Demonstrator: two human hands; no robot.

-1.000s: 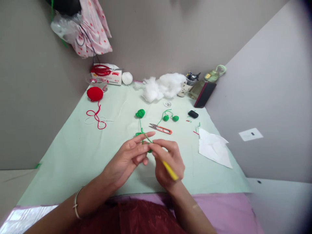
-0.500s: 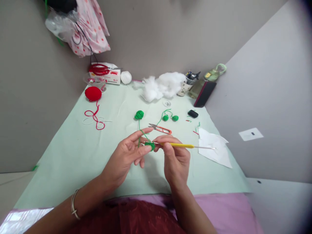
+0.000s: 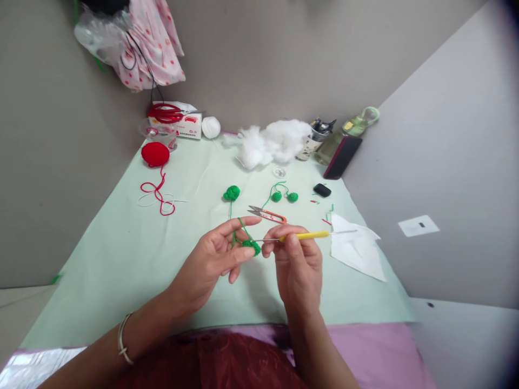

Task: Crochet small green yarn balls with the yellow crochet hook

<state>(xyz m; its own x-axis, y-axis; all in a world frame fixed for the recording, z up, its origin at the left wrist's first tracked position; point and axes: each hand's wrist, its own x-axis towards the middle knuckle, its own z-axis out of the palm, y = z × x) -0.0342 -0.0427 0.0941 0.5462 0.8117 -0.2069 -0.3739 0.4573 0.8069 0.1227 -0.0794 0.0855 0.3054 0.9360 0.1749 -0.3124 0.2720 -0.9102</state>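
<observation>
Between its thumb and fingers, my left hand [image 3: 213, 251] pinches a small green crochet piece [image 3: 252, 247]. Green yarn [image 3: 231, 209] loops over the raised left index finger and runs back to a small green yarn ball [image 3: 232, 193]. My right hand [image 3: 299, 259] is closed round the yellow handle of a crochet hook [image 3: 312, 235]. The hook's thin metal shaft points left, and its tip is at the top edge of the green piece, among the yarn. Just beyond the fingertips lie orange thread snips [image 3: 270, 215] on the table.
Two small green crochet balls [image 3: 284, 196] lie behind the snips. White stuffing [image 3: 275, 141], a pen cup [image 3: 310, 145], a bottle [image 3: 352, 127] and a phone [image 3: 343, 156] stand at the back. Red yarn [image 3: 155, 154] sits left; white paper [image 3: 357, 246] lies right.
My right hand has moved right and drawn the hook back, so more of its shaft shows. The green piece has shifted slightly right and down in my left hand.
</observation>
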